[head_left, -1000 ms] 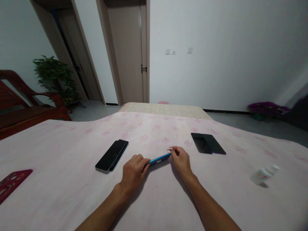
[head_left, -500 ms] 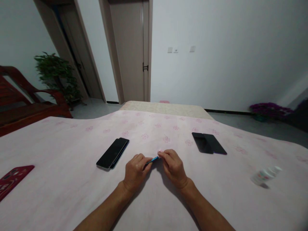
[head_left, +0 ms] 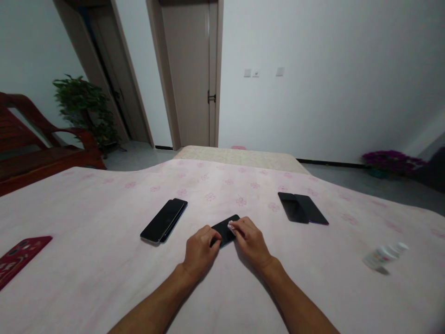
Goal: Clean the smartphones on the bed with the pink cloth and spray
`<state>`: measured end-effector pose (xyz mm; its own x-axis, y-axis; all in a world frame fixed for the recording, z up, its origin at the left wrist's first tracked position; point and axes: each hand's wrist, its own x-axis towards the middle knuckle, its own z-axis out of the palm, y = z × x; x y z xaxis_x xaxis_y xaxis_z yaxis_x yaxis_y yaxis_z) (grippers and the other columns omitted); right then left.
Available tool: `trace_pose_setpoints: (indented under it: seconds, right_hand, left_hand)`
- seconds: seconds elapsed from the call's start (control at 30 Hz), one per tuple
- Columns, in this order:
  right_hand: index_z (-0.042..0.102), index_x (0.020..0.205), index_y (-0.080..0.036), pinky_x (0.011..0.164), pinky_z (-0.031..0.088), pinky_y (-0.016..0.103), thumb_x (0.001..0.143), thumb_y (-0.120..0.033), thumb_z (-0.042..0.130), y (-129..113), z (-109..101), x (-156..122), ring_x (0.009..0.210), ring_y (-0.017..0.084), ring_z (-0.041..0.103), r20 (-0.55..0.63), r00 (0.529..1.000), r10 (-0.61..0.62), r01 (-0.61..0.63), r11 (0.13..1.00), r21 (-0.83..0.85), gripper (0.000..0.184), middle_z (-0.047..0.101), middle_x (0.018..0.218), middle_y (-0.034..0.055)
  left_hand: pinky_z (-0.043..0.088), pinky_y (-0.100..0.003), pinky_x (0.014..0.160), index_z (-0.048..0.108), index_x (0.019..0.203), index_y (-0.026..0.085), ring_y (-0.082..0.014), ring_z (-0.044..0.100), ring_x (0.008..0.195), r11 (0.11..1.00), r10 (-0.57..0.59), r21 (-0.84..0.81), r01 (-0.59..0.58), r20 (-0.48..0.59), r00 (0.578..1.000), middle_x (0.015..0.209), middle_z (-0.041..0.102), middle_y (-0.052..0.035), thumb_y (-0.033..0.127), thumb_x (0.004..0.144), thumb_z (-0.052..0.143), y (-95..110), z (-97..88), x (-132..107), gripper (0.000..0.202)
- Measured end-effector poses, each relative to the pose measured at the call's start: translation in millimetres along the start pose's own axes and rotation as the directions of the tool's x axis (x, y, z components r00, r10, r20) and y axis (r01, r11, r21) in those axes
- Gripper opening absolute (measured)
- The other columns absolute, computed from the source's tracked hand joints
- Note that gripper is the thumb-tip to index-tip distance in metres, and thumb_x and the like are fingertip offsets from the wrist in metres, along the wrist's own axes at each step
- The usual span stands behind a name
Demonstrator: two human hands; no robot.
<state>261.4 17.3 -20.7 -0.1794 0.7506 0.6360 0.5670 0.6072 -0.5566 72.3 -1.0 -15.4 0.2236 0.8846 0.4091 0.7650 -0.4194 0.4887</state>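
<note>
A dark phone (head_left: 223, 228) lies face up, or nearly so, between my hands. My left hand (head_left: 200, 247) is closed on its left edge, thumb and fingers pinching it. My right hand (head_left: 251, 244) pinches a small white wad (head_left: 231, 226), maybe tissue or cotton, against the phone's right part. To the left, two black phones (head_left: 164, 221) overlap one another. On the right are two more dark phones (head_left: 298, 207), partly overlapping. My fingers cover both ends of the phone in part.
A pink flowered cloth (head_left: 222, 297) covers the table. At the far left edge lies a red phone or phone case (head_left: 22, 257). A small white bottle (head_left: 382, 256) sits at the right. Beyond the table are a door (head_left: 189, 74), a wooden bench (head_left: 45, 155) and plants.
The phone in my left hand has turned from edge-on, showing its blue side, to showing its dark flat face. My right hand keeps the white wad pinched.
</note>
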Motion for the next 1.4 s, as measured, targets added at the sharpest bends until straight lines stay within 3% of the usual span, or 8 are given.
trace_pose_setpoints:
  seconds: [0.13,0.3,0.43,0.63,0.83,0.97,1.2,1.4]
  right_hand:
    - [0.070,0.096,-0.021,0.076,0.053,0.032,0.096,-0.017,0.052,-0.2,7.3,-0.2,0.083,0.019,0.062,0.121,0.993,-0.015,0.014,1.000,0.006,0.018,0.064,0.086,0.0047]
    - [0.069,0.089,-0.021,0.072,0.051,0.033,0.095,-0.023,0.054,22.7,-3.0,2.5,0.079,0.021,0.061,-0.018,0.997,0.077,-0.079,0.979,-0.190,0.017,0.062,0.083,0.0050]
    - [0.068,0.088,-0.021,0.072,0.050,0.034,0.097,-0.026,0.051,30.7,-5.4,0.1,0.078,0.021,0.060,-0.064,0.994,0.091,-0.104,0.966,-0.238,0.019,0.061,0.084,0.0053]
    - [0.070,0.093,-0.020,0.076,0.052,0.036,0.094,-0.027,0.053,29.7,-7.6,4.2,0.083,0.022,0.064,-0.180,0.968,0.174,-0.197,0.973,-0.116,0.019,0.066,0.088,0.0071]
    - [0.071,0.097,-0.019,0.075,0.053,0.036,0.093,-0.030,0.056,22.0,-16.6,14.7,0.084,0.021,0.063,-0.320,0.934,0.158,-0.179,0.983,-0.037,0.019,0.065,0.091,0.0073]
    - [0.070,0.096,-0.019,0.077,0.053,0.036,0.096,-0.026,0.054,3.2,-14.9,15.1,0.086,0.021,0.062,-0.253,0.964,0.082,-0.096,0.994,-0.044,0.016,0.064,0.091,0.0071]
    - [0.066,0.111,-0.020,0.078,0.053,0.035,0.098,-0.013,0.047,-36.3,-6.2,8.6,0.089,0.021,0.060,0.047,0.987,-0.156,0.157,0.987,-0.038,0.024,0.062,0.093,0.0081]
    - [0.068,0.101,-0.019,0.078,0.051,0.036,0.098,-0.018,0.048,-18.3,-19.1,17.0,0.087,0.022,0.060,-0.029,0.997,-0.074,0.070,0.990,-0.119,0.020,0.062,0.089,0.0082]
  left_hand:
    - [0.045,-0.034,0.081,0.068,0.089,0.023,-0.0217,0.060,0.091,0.997,-0.005,0.077,0.004,0.004,1.000,0.090,0.067,-0.0026,0.022,0.081,0.068,-7.2,-2.6,1.8,0.008]
    - [0.043,-0.039,0.088,0.065,0.117,0.022,-0.0282,0.059,0.101,0.979,-0.081,0.192,0.065,0.077,0.994,0.106,0.065,-0.0089,0.040,0.069,0.078,-13.0,-8.8,3.1,0.053]
    - [0.043,-0.038,0.084,0.065,0.111,0.020,-0.0297,0.058,0.100,0.968,-0.122,0.233,0.091,0.121,0.985,0.104,0.065,-0.0101,0.041,0.065,0.078,-14.8,-10.6,8.3,0.052]
    - [0.045,-0.036,0.079,0.059,0.103,0.018,-0.0280,0.061,0.091,0.971,-0.169,0.190,0.146,0.112,0.979,0.094,0.066,-0.0077,0.027,0.062,0.078,-4.5,-10.5,11.0,0.047]
    - [0.046,-0.041,0.090,0.049,0.120,0.020,-0.0277,0.061,0.102,0.986,0.053,0.159,-0.050,-0.012,0.999,0.111,0.065,-0.0083,0.013,0.074,0.072,-1.3,-5.0,2.3,0.052]
    - [0.047,-0.039,0.084,0.052,0.113,0.020,-0.0257,0.062,0.095,0.985,0.124,0.131,-0.116,-0.054,0.991,0.103,0.066,-0.0065,0.014,0.081,0.068,-4.1,-4.8,-0.8,0.036]
    - [0.042,-0.035,0.075,0.058,0.094,0.021,-0.0217,0.061,0.082,0.982,0.180,0.080,-0.171,-0.128,0.975,0.086,0.068,-0.0021,0.022,0.091,0.063,-6.2,-10.1,-1.0,0.006]
    - [0.041,-0.035,0.072,0.060,0.090,0.021,-0.0211,0.062,0.078,0.982,0.182,0.093,-0.167,-0.180,0.967,0.083,0.069,-0.0013,0.022,0.089,0.066,-8.8,-12.4,0.9,0.006]
